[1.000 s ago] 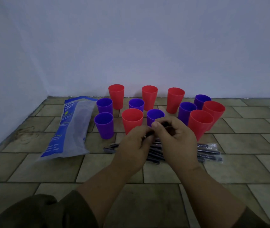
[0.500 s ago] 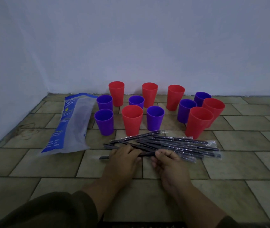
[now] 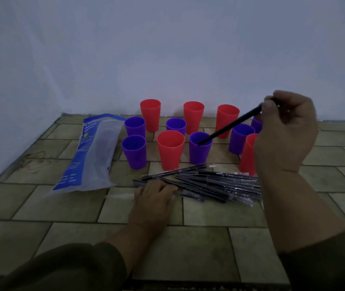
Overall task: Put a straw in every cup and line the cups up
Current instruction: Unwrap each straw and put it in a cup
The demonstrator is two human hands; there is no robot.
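Several red and purple cups stand in a loose cluster on the tiled floor. My right hand (image 3: pixel 282 131) pinches a black straw (image 3: pixel 230 124) by its top end; the straw slants down left and its tip is inside the front purple cup (image 3: pixel 200 152). To that cup's left stands a red cup (image 3: pixel 170 150). A pile of wrapped black straws (image 3: pixel 209 183) lies in front of the cups. My left hand (image 3: pixel 154 196) rests on the left end of the pile, fingers touching the wrappers. My right hand hides part of the red cups at the right (image 3: pixel 248 154).
An empty blue-and-clear plastic bag (image 3: pixel 91 154) lies on the floor left of the cups. A pale wall runs behind the cups and along the left side. Bare tiles (image 3: pixel 209 248) lie between me and the straw pile.
My right hand has lifted from the straw pile with one black straw and carried it up and right, its tip going into the front purple cup. My left hand stayed on the pile.
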